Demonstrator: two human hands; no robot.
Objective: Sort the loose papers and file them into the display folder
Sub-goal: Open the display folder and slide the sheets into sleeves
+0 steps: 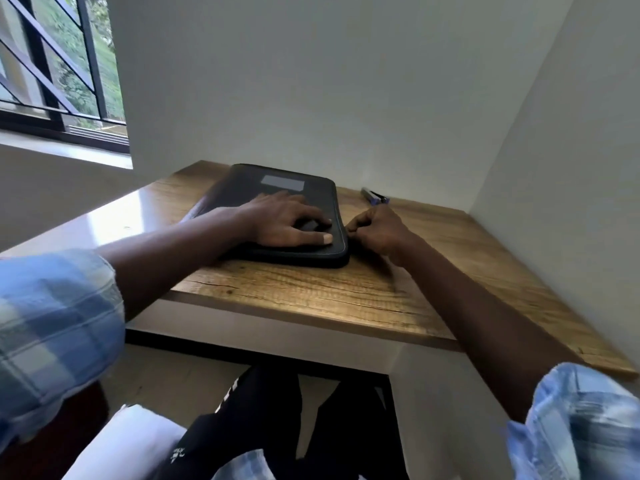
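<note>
From my seat at the remote end, the wooden desk (311, 292) fills the middle of the view, set into a corner of pale walls, with a barred window (52, 64) up at ten o'clock. On it, a little toward twelve o'clock from the desk's centre, lies the display folder (242, 188): a black padded case, closed and flat, with a grey label patch (282, 182) near its far edge. Both forearms reach in from the bottom corners, and the checked blue sleeves (52, 323) are pushed up and blurred. The left hand (284, 221) lies palm down on the folder's near right part, with the fingers straight and spread and the thumb stretched along the near edge. It presses on the cover and holds nothing. The right hand (381, 230) sits on the desk at three o'clock from the folder, right against its right edge. Its fingers are curled in tight and the thumb and forefinger tips meet at the seam. I cannot tell whether they pinch a zip pull or nothing at all, because the spot is dark and small. The left arm covers the folder's near left corner. At one o'clock from the folder, against the back wall, lie what look like two pens (374, 197), too blurred to tell apart. A pale shape (121, 441) at seven o'clock is cut off by the frame, and I cannot make it out.
</note>
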